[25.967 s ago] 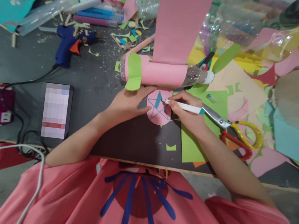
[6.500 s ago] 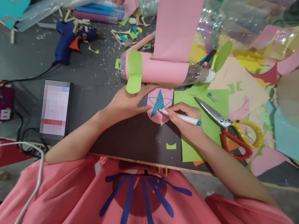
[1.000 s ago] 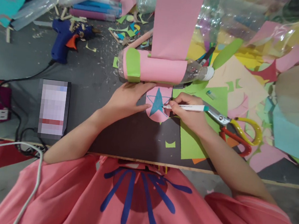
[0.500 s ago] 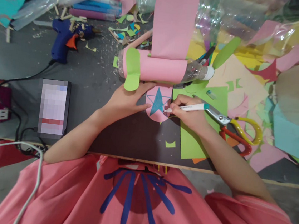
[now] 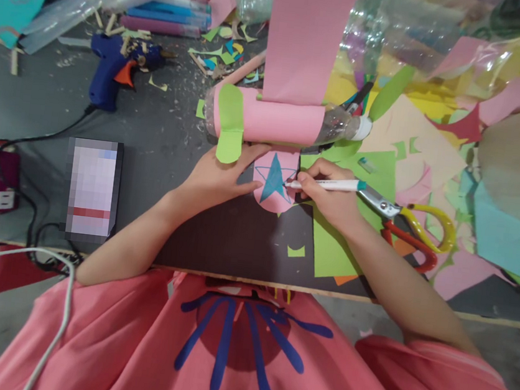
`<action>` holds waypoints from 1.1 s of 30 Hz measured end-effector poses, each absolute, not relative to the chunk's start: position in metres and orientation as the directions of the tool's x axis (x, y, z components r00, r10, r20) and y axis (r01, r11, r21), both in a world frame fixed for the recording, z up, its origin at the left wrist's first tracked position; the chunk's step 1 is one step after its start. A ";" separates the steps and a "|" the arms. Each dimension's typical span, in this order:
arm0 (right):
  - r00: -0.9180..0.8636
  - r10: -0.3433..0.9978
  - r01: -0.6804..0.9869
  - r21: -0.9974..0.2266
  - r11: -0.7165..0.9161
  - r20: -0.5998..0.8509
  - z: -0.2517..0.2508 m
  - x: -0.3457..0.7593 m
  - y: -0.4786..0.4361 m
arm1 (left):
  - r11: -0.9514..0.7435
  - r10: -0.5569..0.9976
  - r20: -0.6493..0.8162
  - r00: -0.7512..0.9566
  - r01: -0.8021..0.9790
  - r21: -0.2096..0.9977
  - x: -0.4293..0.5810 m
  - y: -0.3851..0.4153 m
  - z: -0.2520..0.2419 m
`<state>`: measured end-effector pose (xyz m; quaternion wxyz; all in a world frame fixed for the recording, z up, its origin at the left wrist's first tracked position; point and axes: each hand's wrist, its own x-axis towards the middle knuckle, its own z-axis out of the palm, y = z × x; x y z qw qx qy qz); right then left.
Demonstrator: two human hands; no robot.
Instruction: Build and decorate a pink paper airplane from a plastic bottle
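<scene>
A pink paper panel [image 5: 258, 197] with a rounded end juts toward me from beneath a plastic bottle [image 5: 338, 125] wrapped in pink paper. On the panel is a blue star [image 5: 272, 181], outlined and partly coloured in. My left hand [image 5: 218, 174] lies against the panel's left side, thumb and fingers stretched apart and resting at its edge. In my right hand [image 5: 324, 190] a white marker [image 5: 339, 184] with a teal end is pinched, its tip at the star's right side. Green paper strips [image 5: 231, 113] cross the bottle's left end, and a longer pink panel [image 5: 308, 38] extends away behind it.
Scissors [image 5: 385, 206] with yellow and red handles lie beside my right hand on green paper [image 5: 336, 247]. A blue glue gun [image 5: 107, 71], a phone [image 5: 93, 188] and a cable are at left. Markers [image 5: 168, 9], paper scraps and clear plastic crowd the back.
The marker's tip has moved slightly up along the star's right side, and its body lies more level. The bottle's long rear panel has tipped a little to the right. My left hand stays put.
</scene>
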<state>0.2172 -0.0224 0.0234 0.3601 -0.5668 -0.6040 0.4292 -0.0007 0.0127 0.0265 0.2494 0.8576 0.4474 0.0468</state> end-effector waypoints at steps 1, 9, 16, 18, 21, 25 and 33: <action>-0.101 0.994 0.380 -0.925 -0.006 -0.048 0.024 0.217 -0.022 | -0.473 0.792 -0.147 0.592 0.748 0.465 -0.001 0.013 0.027; -0.110 0.993 0.395 -0.919 0.011 -0.035 0.024 0.215 -0.021 | -0.469 0.791 -0.165 0.589 0.758 0.454 0.000 0.012 0.029; -0.161 0.984 0.365 -0.931 -0.019 -0.083 0.026 0.215 -0.021 | -0.476 0.792 -0.139 0.595 0.744 0.469 -0.002 0.012 0.026; -0.174 0.980 0.365 -0.931 -0.025 -0.095 0.026 0.216 -0.020 | -0.477 0.792 -0.141 0.594 0.746 0.465 -0.002 0.012 0.026; -0.141 0.983 0.333 -0.941 -0.067 -0.119 0.024 0.216 -0.020 | -0.472 0.795 -0.147 0.589 0.752 0.460 -0.001 0.012 0.027; -0.050 0.992 0.252 -0.963 -0.098 -0.114 0.023 0.216 -0.021 | -0.472 0.793 -0.156 0.589 0.757 0.452 0.000 0.011 0.029; -0.073 0.995 0.339 -0.940 -0.033 -0.061 0.025 0.216 -0.022 | -0.474 0.792 -0.158 0.590 0.757 0.450 0.000 0.013 0.030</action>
